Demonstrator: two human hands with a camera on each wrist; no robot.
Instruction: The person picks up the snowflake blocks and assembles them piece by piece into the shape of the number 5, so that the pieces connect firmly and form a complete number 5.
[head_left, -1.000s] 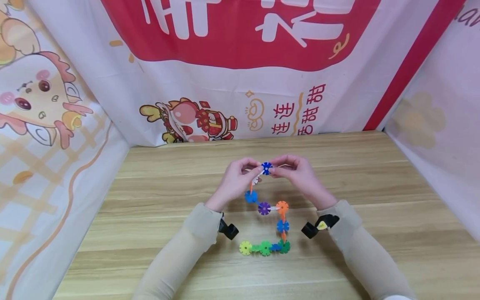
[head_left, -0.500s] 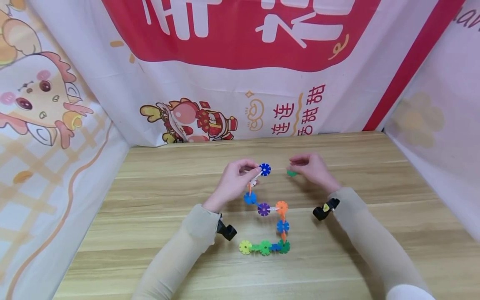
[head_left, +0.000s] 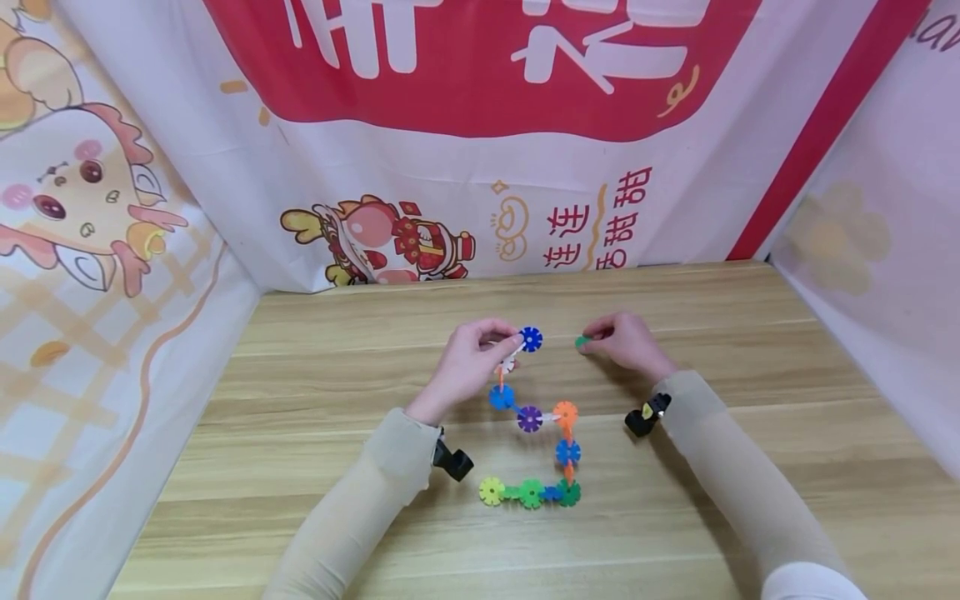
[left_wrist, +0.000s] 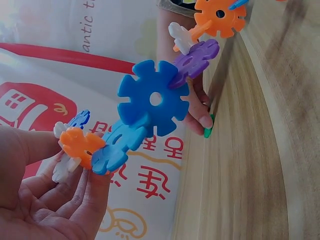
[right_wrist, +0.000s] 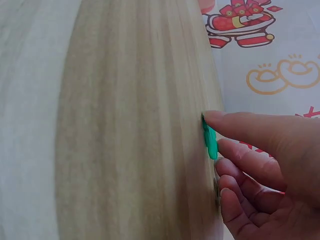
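My left hand [head_left: 468,362] pinches one end of a chain of plastic snowflake discs, near a white disc [left_wrist: 66,169] and a dark blue disc [head_left: 531,339]. From there the chain runs through orange, a blue disc [left_wrist: 154,97], a purple disc [head_left: 529,419], an orange disc [head_left: 566,414] and more blue, down to a dark green disc [head_left: 569,492]. It then turns left to a yellow disc [head_left: 492,492]. Off to the right, my right hand [head_left: 628,342] pinches a loose green snowflake disc [right_wrist: 210,142] between thumb and index finger, low over the table.
The wooden table [head_left: 337,400] has a printed cloth [head_left: 450,167] hanging along its back edge. More cloth stands at the left and right sides. A black wrist camera [head_left: 452,461] sits on the left wrist, another [head_left: 647,415] on the right.
My right hand has let go of the dark blue disc, moved right and now pinches a green disc. The left hand stays nearly still, holding the chain.
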